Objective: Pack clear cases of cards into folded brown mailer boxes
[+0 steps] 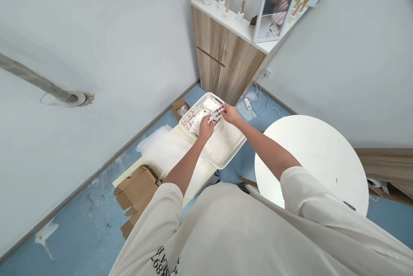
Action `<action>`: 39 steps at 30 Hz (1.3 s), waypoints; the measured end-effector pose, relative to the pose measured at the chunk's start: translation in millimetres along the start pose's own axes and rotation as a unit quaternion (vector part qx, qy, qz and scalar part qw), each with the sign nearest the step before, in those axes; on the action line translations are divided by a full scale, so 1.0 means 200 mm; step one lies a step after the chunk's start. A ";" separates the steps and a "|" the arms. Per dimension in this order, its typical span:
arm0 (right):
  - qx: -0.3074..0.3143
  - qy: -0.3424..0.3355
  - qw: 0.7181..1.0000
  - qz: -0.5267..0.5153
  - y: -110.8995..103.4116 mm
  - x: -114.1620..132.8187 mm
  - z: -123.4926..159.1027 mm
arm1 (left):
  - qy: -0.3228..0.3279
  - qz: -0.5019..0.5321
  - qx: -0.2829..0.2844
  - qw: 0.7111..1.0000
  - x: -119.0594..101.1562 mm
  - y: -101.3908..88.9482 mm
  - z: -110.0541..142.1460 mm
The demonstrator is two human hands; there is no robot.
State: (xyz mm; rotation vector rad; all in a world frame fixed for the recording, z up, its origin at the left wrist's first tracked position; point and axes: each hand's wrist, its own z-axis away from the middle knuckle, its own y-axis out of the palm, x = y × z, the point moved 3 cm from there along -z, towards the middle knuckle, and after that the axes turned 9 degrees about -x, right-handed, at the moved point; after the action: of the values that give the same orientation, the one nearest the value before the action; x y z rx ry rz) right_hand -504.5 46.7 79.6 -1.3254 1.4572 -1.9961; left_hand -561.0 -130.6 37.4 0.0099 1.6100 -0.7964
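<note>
Both my hands are over a white plastic basket (210, 158) with perforated sides. Between them is a small white pack with dark purple oval pieces (217, 113). My right hand (230, 114) pinches its right edge. At its lower left, my left hand (206, 128) is closed with fingertips together on the pack's near edge. White printed packets (195, 123) lie heaped in the far left part of the basket, beside and under my left hand. The near part of the basket shows its bare perforated bottom.
A round white table (309, 160) stands at right. Flattened cardboard (138, 190) lies at lower left, near a pale yellow board (167, 151). Behind the basket is a wood-grain cabinet (226, 52) bearing bottles, a plant and a picture frame (277, 9). A power strip (248, 104) with cables lies on the floor.
</note>
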 end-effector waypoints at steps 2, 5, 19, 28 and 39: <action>-0.006 0.006 0.999 -0.048 -0.08 -0.07 0.10 | 0.018 0.005 -0.015 1.000 -0.09 0.06 0.00; -0.024 0.024 0.994 -0.106 -0.20 -0.22 0.29 | 0.045 0.009 0.001 0.999 -0.23 0.20 0.05; -0.171 0.251 0.922 -0.241 -0.69 -1.25 1.72 | 0.097 0.034 0.267 0.958 -0.77 1.24 1.06; -0.196 0.329 0.881 -0.278 -0.69 -1.67 2.46 | 0.103 -0.013 0.357 0.928 -0.85 1.59 1.73; -0.232 0.406 0.845 -0.259 -0.67 -1.80 2.66 | 0.050 -0.071 0.364 0.927 -0.78 1.74 1.90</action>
State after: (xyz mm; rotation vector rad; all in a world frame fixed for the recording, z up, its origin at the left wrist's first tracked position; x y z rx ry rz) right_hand 151.0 60.0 44.5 -1.1632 2.2474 -2.9268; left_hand -42.3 12.8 13.7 0.4760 1.3326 -1.4900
